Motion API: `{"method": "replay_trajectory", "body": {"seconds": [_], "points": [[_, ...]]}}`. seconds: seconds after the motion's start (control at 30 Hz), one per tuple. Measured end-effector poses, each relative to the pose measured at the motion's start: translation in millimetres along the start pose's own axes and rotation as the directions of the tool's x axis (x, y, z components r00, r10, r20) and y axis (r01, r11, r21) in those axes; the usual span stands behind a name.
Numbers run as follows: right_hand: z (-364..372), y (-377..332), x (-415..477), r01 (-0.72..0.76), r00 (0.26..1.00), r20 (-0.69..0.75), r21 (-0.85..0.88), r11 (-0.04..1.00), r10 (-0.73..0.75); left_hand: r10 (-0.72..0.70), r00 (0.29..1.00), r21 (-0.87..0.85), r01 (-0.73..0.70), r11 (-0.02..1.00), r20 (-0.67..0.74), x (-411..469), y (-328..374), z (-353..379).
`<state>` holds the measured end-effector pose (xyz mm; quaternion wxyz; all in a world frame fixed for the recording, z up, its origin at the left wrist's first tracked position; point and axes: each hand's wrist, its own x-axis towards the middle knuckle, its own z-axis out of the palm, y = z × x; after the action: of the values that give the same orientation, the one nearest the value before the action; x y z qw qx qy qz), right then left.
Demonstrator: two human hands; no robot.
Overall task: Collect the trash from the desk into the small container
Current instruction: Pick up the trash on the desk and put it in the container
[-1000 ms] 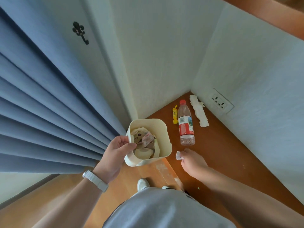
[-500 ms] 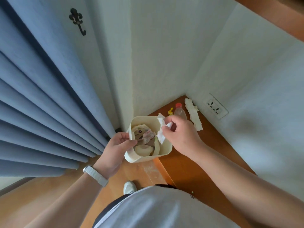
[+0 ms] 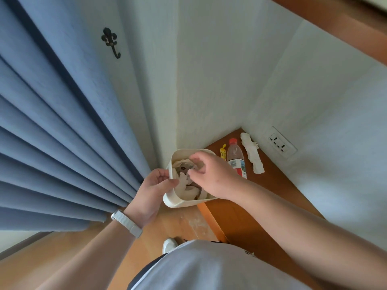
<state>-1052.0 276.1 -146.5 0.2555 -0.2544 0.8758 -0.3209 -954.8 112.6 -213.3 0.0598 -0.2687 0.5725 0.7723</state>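
My left hand [image 3: 152, 195] grips the left rim of the small cream container [image 3: 178, 203], held at the desk's left edge. Paper scraps and wrappers fill it. My right hand [image 3: 211, 176] hovers over the container's opening with its fingers loosely apart. A small white tissue piece [image 3: 182, 182] lies inside, just below those fingertips. On the orange desk [image 3: 261, 195] behind the container lie a clear plastic bottle [image 3: 235, 158] with a red cap, a little yellow wrapper [image 3: 223, 152] and a long crumpled white tissue [image 3: 252, 155].
The desk sits in a corner of white walls with a power socket [image 3: 279, 143] on the right wall. Blue curtains [image 3: 52, 143] hang at the left beside a black wall hook [image 3: 111, 41]. A white shoe [image 3: 168, 244] stands on the wooden floor below.
My right hand picked the small white tissue piece off the desk, carried it left over the container, and now its fingers are apart with the piece lying inside. The left hand kept its hold.
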Motion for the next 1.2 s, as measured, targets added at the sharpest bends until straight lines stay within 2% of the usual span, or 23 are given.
{"method": "replay_trajectory", "body": {"seconds": [0.17, 0.27, 0.33, 0.43, 0.57, 0.73, 0.97, 1.2], "points": [[-35.7, 38.7, -5.0, -0.066, 0.984, -0.164, -0.001, 0.998, 0.065, -0.007, 1.000, 0.024, 0.007, 1.000, 0.001, 8.2, 7.5, 11.1], [-48.6, 87.0, -0.3, -0.127, 0.961, -0.265, -0.191, 0.973, 0.074, -0.016, 1.000, 0.019, 0.016, 1.000, 0.004, 17.1, 8.8, 17.7], [-51.6, 124.3, 5.4, -0.203, 0.962, -0.245, -0.331, 0.921, 0.124, -0.024, 1.000, 0.006, 0.024, 1.000, -0.005, 22.1, 8.6, 21.5], [-52.9, 176.6, 14.6, -0.303, 0.952, -0.183, -0.417, 0.857, 0.247, -0.043, 0.999, 0.014, 0.043, 0.999, -0.022, 27.6, 5.3, 26.4], [-58.8, 229.0, 32.5, -0.297, 0.951, -0.087, -0.518, 0.803, 0.295, -0.056, 0.997, 0.030, 0.058, 0.998, -0.044, 35.1, 2.6, 32.7], [-76.2, 262.1, 64.2, -0.220, 0.968, -0.040, -0.604, 0.766, 0.247, -0.043, 0.996, 0.051, 0.048, 0.998, -0.080, 44.1, 4.1, 39.4], [-81.6, 279.3, 94.0, -0.151, 0.979, 0.004, -0.657, 0.739, 0.203, -0.061, 0.991, 0.057, 0.069, 0.996, -0.118, 58.5, -0.9, 53.0], [-69.0, 289.4, 91.1, -0.232, 0.970, -0.075, -0.586, 0.777, 0.233, -0.078, 0.993, 0.061, 0.084, 0.995, -0.089, 59.5, -4.2, 62.5]]}}
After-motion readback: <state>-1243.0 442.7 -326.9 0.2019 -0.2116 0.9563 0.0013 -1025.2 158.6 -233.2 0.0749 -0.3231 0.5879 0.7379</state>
